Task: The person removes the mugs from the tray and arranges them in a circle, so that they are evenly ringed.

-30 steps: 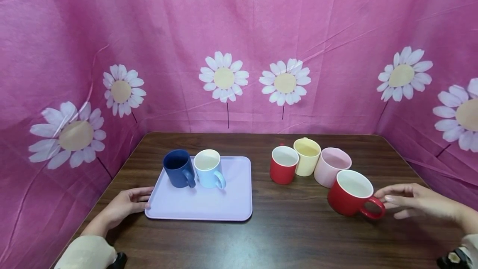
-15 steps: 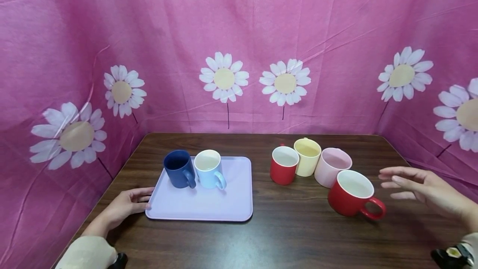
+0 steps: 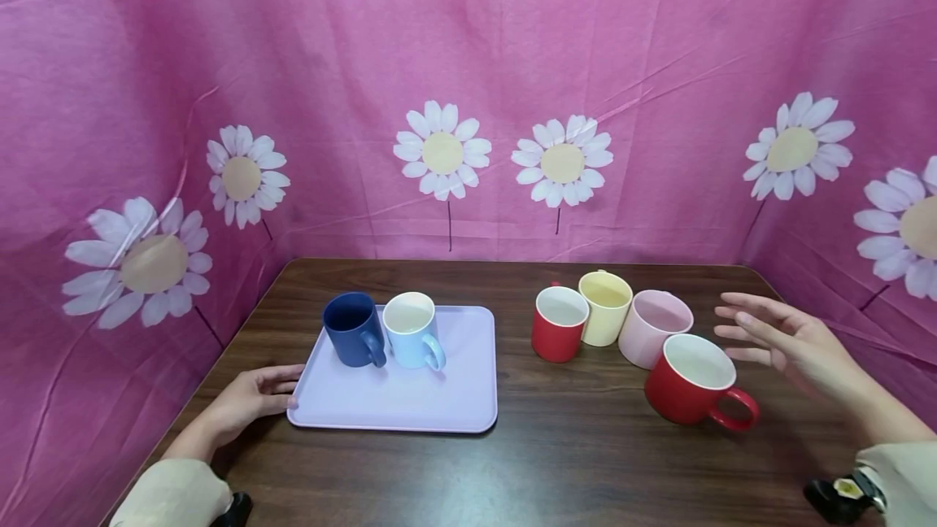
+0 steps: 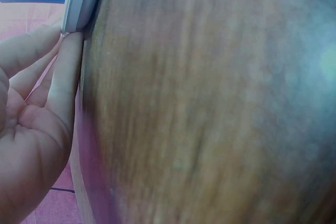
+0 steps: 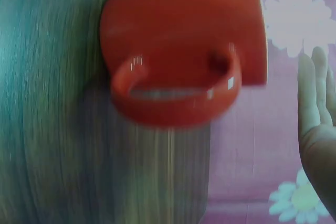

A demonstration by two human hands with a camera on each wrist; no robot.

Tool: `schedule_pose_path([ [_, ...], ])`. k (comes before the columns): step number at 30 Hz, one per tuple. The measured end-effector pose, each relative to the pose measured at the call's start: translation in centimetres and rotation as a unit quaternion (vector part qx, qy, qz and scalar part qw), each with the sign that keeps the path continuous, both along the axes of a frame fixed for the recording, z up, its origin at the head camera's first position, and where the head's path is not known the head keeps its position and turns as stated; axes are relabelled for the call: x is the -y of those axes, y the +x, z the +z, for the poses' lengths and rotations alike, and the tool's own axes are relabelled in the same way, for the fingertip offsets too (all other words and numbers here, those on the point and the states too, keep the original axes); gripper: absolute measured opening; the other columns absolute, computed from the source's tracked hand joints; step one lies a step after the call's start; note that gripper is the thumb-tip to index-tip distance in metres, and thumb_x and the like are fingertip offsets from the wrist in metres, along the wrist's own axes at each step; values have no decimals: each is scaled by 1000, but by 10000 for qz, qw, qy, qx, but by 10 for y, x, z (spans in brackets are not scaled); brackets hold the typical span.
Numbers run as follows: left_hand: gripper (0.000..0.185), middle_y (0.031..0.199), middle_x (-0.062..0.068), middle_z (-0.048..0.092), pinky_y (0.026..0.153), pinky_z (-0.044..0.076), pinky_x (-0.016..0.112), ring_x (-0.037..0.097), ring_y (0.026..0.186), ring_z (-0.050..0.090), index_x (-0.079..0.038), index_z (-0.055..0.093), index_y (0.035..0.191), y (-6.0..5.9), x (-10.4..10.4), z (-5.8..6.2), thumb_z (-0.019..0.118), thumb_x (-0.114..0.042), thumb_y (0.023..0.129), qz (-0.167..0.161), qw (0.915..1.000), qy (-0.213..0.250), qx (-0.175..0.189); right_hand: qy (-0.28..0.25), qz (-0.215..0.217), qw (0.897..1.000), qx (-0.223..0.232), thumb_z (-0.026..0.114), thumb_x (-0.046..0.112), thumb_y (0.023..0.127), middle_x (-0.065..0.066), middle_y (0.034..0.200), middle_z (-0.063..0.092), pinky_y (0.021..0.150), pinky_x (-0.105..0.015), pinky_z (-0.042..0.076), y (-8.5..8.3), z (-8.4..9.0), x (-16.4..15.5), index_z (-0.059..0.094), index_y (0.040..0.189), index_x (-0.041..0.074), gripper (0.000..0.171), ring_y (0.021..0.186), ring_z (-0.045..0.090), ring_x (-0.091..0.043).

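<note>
At the lilac tray (image 3: 388,409), the fingertips and thumb of my left hand (image 3: 241,407) touch the left rim, fingers fairly straight. Close to the rim in the left wrist view, the same hand (image 4: 37,114) has its fingertips against it. A dark blue mug (image 3: 351,332) and a light blue mug (image 3: 407,336) stand upright on the tray. My right hand (image 3: 786,344) is in the air, holding nothing, fingers extended, right of the pink mug (image 3: 647,340) and behind the large red mug (image 3: 681,393). That red mug's handle (image 5: 173,108) fills the right wrist view's middle.
Left of the pink mug are a yellow mug (image 3: 603,320) and a smaller red mug (image 3: 552,340), standing close together. The dark wooden table (image 3: 571,462) carries everything. A pink cloth (image 3: 351,88) with daisies hangs behind it and along both sides.
My right hand has moved away from the large red mug's handle, up and back toward the table's rear, its fingers spreading. The left hand and all mugs have stayed in place.
</note>
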State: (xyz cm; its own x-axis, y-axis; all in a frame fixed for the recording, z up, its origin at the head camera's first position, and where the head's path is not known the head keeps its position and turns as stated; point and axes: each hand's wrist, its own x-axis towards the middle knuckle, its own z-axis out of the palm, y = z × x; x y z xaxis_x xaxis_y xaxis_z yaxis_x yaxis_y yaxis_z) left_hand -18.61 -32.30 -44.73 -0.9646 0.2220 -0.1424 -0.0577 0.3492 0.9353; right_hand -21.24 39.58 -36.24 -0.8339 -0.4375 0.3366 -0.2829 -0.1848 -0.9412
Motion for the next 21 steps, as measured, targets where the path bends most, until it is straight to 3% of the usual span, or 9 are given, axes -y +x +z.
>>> schedule_pose_path([
  [8,65,127,34,50,81,52,29,22,107,60,19,39,133,1,-2,2,73,-4,83,47,9999,-98,26,651,-317,9968,330,38,-7,99,4,124,61,77,-37,55,-2,10,35,57,130,10,40,105,63,-19],
  [15,64,127,32,52,81,52,29,24,107,60,18,41,133,0,-1,2,74,-5,82,160,9997,-192,81,1425,-230,9890,335,43,0,100,1,131,58,81,-41,53,-5,17,65,43,137,-7,37,111,59,-22],
  [21,64,126,34,52,81,53,30,29,108,59,19,40,133,0,-1,1,73,-4,82,43,9999,-128,3,1674,-314,9843,460,51,2,97,-1,117,64,76,-44,54,-7,16,92,53,130,2,33,102,64,-23],
])
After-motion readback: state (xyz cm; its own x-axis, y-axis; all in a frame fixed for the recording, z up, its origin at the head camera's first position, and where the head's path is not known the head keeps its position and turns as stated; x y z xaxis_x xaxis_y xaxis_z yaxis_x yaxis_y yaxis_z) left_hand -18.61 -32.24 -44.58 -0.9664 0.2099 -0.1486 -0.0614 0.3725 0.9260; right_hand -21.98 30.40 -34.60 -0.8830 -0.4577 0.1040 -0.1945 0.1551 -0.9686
